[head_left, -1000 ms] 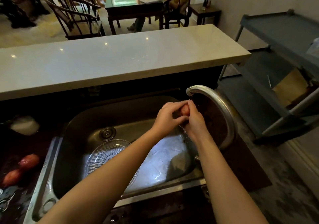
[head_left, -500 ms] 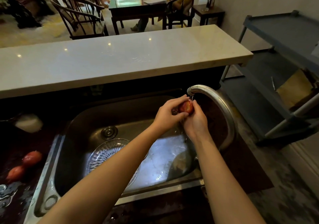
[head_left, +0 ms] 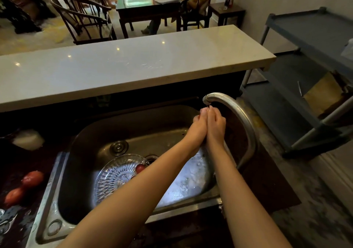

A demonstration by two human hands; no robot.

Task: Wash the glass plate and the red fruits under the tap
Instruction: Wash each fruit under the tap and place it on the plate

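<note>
Under the spout of the curved metal tap [head_left: 236, 106], my left hand [head_left: 198, 128] and my right hand [head_left: 215, 125] are pressed together around a red fruit [head_left: 198, 116]. Only a sliver of that fruit shows between the fingers. The cut-glass plate [head_left: 116, 175] lies in the steel sink [head_left: 133, 133], partly under my left forearm. Another red fruit [head_left: 140, 168] sits at the plate's right rim. Two more red fruits [head_left: 32, 178] [head_left: 14, 196] lie on the wet dark counter to the left.
A white stone bar top [head_left: 124, 66] runs above and behind the sink. A white lump [head_left: 28, 139] rests on the counter at the left. A grey metal shelf rack [head_left: 315, 75] stands to the right. Chairs and a table are beyond the bar.
My hands have closed together over the fruit, which showed plainly between the fingers before. My left forearm has shifted, uncovering a red fruit on the plate.
</note>
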